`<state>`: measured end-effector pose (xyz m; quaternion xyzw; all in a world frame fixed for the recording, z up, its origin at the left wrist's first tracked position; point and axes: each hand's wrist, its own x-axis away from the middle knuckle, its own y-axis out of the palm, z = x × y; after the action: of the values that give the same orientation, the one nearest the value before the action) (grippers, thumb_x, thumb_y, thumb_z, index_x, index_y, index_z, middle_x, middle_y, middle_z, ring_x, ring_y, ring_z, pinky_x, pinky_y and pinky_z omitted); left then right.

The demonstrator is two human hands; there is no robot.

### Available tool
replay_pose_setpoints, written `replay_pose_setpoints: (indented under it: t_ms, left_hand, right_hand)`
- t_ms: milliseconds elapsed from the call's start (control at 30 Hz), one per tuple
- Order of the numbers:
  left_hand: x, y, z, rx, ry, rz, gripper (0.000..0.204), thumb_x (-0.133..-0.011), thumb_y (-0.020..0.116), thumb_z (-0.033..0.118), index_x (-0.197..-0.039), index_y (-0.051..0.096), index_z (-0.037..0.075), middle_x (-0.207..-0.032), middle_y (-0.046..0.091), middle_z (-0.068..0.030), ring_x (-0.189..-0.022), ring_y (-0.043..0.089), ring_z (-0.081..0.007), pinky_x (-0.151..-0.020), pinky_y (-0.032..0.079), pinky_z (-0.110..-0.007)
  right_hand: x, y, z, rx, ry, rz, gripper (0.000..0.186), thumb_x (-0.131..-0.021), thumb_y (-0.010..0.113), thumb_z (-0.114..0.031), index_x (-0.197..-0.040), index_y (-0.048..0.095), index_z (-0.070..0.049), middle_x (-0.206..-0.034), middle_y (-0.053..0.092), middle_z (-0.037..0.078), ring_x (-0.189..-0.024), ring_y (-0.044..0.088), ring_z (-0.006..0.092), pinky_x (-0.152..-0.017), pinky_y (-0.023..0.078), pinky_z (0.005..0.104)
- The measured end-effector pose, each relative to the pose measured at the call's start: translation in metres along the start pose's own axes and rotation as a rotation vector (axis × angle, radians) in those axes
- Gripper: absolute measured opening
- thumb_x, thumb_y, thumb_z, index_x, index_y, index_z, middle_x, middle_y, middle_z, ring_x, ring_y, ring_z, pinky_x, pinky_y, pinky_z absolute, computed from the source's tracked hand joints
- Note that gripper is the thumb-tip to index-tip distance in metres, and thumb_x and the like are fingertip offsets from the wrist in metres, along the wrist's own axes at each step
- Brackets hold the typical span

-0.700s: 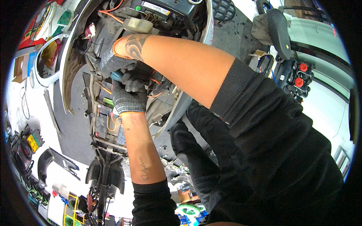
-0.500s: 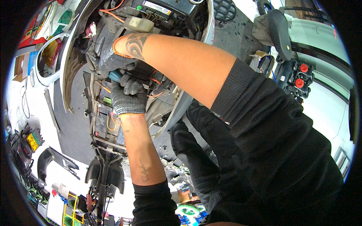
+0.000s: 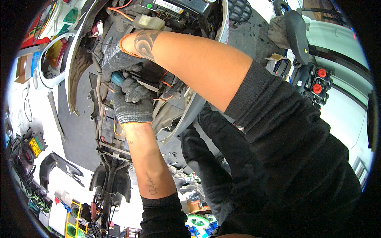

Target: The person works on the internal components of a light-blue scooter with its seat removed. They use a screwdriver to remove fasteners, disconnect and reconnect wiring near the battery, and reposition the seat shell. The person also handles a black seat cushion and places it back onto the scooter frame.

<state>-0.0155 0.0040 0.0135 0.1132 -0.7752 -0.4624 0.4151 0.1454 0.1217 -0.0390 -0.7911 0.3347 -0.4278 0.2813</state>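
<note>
Both my hands wear dark grey knit gloves with orange cuffs, close together inside the stripped frame point(image 3: 98, 87) of a scooter-like vehicle. My left hand point(image 3: 135, 101) is closed, its fingers curled beside and around a teal, rounded, handle-like piece point(image 3: 117, 78). Just beyond it, my right hand point(image 3: 119, 59) reaches in from the right with bent fingers; what they grip is hidden. Orange wires point(image 3: 164, 98) run right of my left hand. A pale plastic reservoir point(image 3: 149, 23) sits beyond my right wrist.
Curved body panels point(image 3: 73, 79) flank the frame, another point(image 3: 186, 115) standing close to my legs. A black box with connectors point(image 3: 170, 10) lies at the far end. Loose trim point(image 3: 59, 170) lies at lower left; a black seat point(image 3: 295, 37) stands at far right.
My left hand has shifted slightly left and turned, covering the green piece beside it. My right hand stays by the teal piece. The whole view has shifted a little.
</note>
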Motion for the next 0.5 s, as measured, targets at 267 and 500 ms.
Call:
replay_pose_setpoints:
  t_ms: [267,500]
  left_hand:
    - [0.0032,0.0081,0.0063,-0.068,-0.01,-0.008,0.033,-0.106,0.043,0.029,-0.107,0.057,-0.001,-0.063,0.045,0.0024,-0.044,0.039,-0.0075,-0.042,0.036,-0.022]
    - [-0.0037,-0.0011,0.0051,-0.083,0.008,0.157,0.034,-0.106,0.042,0.031,-0.103,0.057,0.001,-0.065,0.046,0.0024,-0.047,0.041,-0.0075,-0.046,0.041,-0.024]
  right_hand:
    - [-0.0052,0.0017,-0.0011,-0.002,0.015,0.008,0.038,-0.091,0.057,-0.035,-0.109,0.072,-0.005,-0.106,0.071,0.014,-0.088,0.065,0.0324,-0.078,0.053,0.047]
    - [-0.0009,0.0015,-0.0069,0.0,-0.053,-0.021,0.041,-0.09,0.057,-0.038,-0.11,0.072,-0.005,-0.106,0.071,0.015,-0.09,0.066,0.0334,-0.079,0.053,0.0478]
